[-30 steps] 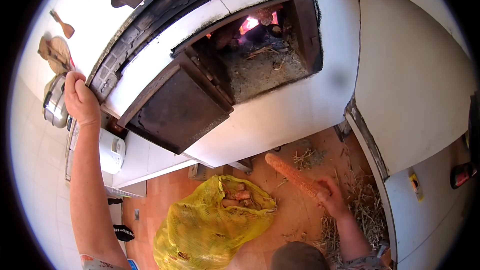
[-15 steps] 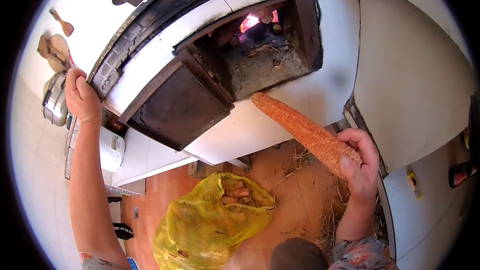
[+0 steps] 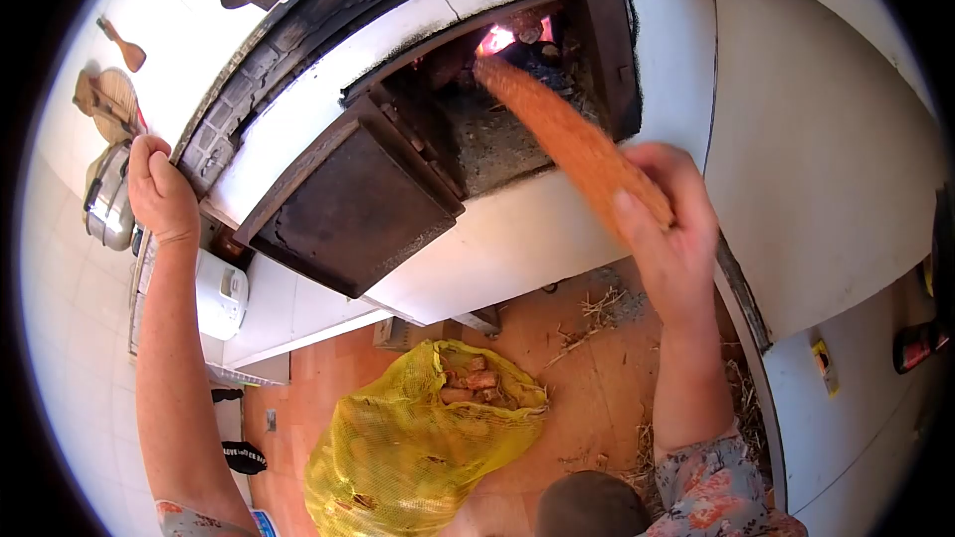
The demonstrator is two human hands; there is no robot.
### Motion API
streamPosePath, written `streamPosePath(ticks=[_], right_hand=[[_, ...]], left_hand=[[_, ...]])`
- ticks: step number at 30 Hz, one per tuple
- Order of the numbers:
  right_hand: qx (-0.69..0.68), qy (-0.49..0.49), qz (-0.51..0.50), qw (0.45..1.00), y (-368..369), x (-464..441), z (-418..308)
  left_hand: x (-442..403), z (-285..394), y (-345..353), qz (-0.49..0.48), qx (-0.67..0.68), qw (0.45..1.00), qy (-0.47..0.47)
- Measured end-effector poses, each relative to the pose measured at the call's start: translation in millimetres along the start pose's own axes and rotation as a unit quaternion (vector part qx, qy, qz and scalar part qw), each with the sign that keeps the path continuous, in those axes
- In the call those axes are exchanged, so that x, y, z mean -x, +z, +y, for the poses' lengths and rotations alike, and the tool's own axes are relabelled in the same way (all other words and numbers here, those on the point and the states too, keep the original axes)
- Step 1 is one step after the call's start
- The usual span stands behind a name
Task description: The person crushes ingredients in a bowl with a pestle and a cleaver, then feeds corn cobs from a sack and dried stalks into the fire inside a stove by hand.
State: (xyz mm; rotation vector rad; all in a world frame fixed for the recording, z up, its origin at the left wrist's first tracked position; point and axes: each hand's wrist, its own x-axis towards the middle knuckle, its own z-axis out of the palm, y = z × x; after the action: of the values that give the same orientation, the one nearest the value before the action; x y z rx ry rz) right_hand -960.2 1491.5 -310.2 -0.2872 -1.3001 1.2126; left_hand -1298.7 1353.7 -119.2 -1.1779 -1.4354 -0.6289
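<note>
A long reddish-orange corn cob (image 3: 567,129) is gripped near its lower end by my right hand (image 3: 671,214). Its far tip reaches through the firebox opening, in front of glowing flames (image 3: 495,42). The rusty metal firebox door (image 3: 353,204) hangs open to the left of the opening. My left hand (image 3: 161,189) is closed at the tiled edge of the stove (image 3: 211,154), its fingers curled there and partly hidden.
On the floor below sits a yellow mesh sack (image 3: 413,438) with cob pieces (image 3: 473,380) showing at its mouth. Dry straw (image 3: 595,313) is scattered beside it. A white appliance (image 3: 221,293) and a metal pot (image 3: 107,201) stand at the left.
My right hand has moved up and forward, carrying the corn cob's tip from below the opening to inside it. The left hand has stayed in place.
</note>
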Motion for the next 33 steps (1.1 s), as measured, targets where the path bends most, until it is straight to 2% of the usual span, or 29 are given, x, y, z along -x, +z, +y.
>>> streamPosePath(ticks=[1,3,7,9,10,13,29,32,33], right_hand=[[0.0,0.0,-0.001,1.0,4.8,-8.9,4.2],[0.088,-0.063,0.001,0.994,13.7,-26.3,15.2],[0.128,-0.079,-0.004,0.989,33.8,-55.9,33.4],[0.216,-0.106,-0.015,0.971,43.7,-66.4,38.5],[0.239,-0.14,-0.006,0.961,48.9,-70.4,38.8],[0.288,-0.154,0.005,0.945,61.6,-80.4,44.0],[0.272,-0.207,0.037,0.939,83.2,-102.4,49.6],[0.329,-0.19,0.048,0.924,87.2,-108.8,57.8],[0.213,-0.168,0.04,0.962,84.2,-111.8,63.8]], left_hand=[[0.2,0.2,-0.4,0.001,-0.001,1.0,0.003],[0.4,0.0,-1.2,-0.002,0.0,1.0,0.003],[0.7,0.3,-0.9,-0.003,0.002,1.0,0.003],[0.8,0.5,-0.7,0.0,0.001,1.0,0.003],[0.9,0.8,-0.5,0.003,-0.001,1.0,0.004],[1.3,1.8,-0.7,0.004,-0.001,1.0,0.002],[1.1,-0.5,-0.4,-0.006,0.007,1.0,0.004],[0.8,1.5,-0.8,-0.007,0.0,1.0,0.01],[0.9,4.4,-0.2,-0.005,-0.002,1.0,0.008]])
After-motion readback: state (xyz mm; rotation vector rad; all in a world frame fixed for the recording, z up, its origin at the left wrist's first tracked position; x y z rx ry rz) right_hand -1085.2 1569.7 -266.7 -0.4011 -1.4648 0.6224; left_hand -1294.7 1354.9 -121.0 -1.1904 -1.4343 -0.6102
